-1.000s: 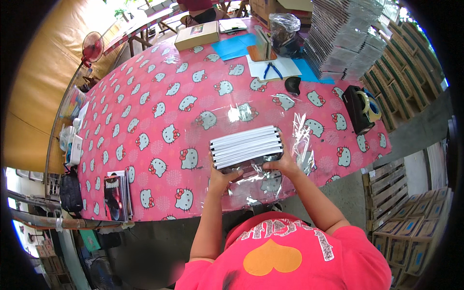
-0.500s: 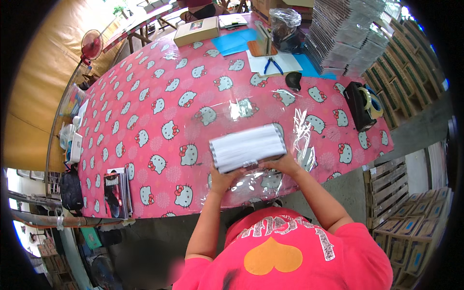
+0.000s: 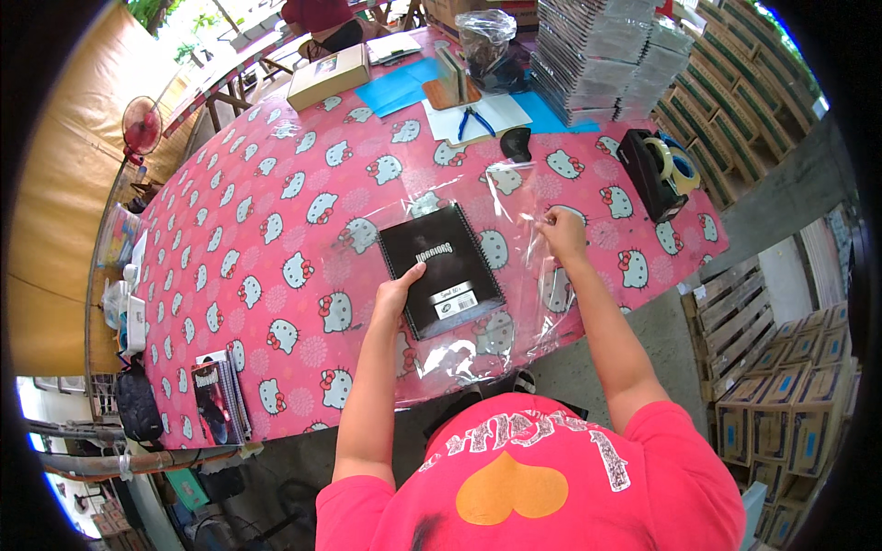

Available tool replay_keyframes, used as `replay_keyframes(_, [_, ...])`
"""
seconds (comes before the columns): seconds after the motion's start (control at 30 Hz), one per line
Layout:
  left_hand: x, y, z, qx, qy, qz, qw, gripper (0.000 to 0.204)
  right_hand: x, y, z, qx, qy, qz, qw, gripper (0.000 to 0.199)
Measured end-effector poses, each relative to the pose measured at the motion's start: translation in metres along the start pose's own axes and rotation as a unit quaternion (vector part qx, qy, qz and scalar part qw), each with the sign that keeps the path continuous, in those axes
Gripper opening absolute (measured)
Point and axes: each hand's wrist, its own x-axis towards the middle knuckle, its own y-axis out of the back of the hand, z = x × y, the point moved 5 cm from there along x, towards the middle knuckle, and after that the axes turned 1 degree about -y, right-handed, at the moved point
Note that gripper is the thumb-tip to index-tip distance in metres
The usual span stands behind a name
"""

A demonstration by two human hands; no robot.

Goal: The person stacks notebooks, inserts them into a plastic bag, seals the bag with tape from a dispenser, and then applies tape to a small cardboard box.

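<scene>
On the near counter, a black notebook lies uncovered on clear plastic; left hand touches it, grip unclear; right hand pinches the plastic's edge.

Pink cat-print tbl w/ clear film, 1 tan box, blk tape disp., ntbks.

Two bare hands, one pair of blue-handled pliers, one black tape dispenser — plus one round red fan and one orange heart print.
</scene>
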Motion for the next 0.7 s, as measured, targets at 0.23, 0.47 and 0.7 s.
replay_keyframes(0.23, [-0.009, -0.005, 0.010, 0.013, 0.013, -0.017, 1.000, 0.059, 0.004, -0.009, 0.002, 0.186, -0.053, -0.205, 0.960, 0.027])
replay_keyframes(0.47, [0.000, -0.003, 0.006, 0.046, -0.011, -0.005, 0.999, 0.061, -0.012, 0.041, 0.068, 0.146, -0.107, -0.178, 0.967, 0.016])
replay_keyframes(0.7, [-0.005, -0.003, 0.007, 0.032, -0.002, -0.012, 0.999, 0.056, -0.028, 0.043, 0.075, 0.167, -0.082, -0.278, 0.942, 0.029])
